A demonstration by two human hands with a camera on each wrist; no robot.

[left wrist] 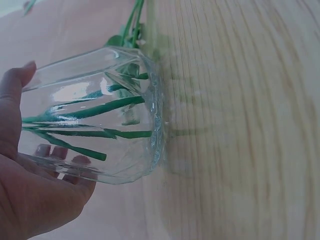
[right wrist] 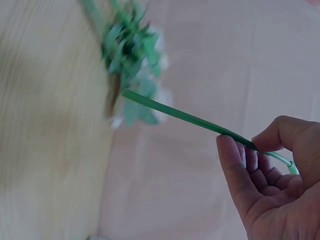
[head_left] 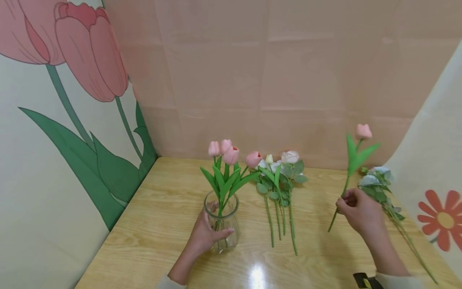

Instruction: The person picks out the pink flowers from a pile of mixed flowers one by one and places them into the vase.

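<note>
A clear glass vase (head_left: 221, 224) stands on the wooden table (head_left: 162, 208) and holds several pink tulips (head_left: 223, 154). My left hand (head_left: 203, 237) grips the vase (left wrist: 95, 115) from the side, its thumb (left wrist: 12, 100) against the glass. My right hand (head_left: 359, 210) pinches the green stem of a single pink tulip (head_left: 362, 131) and holds it upright above the table at the right. In the right wrist view the stem (right wrist: 185, 117) runs between thumb and fingers (right wrist: 235, 170).
A bunch of pale roses (head_left: 281, 176) lies on the table right of the vase. More pale flowers (head_left: 377, 180) with long stems lie by the right hand. Printed flower backdrops (head_left: 72, 100) wall the table on three sides.
</note>
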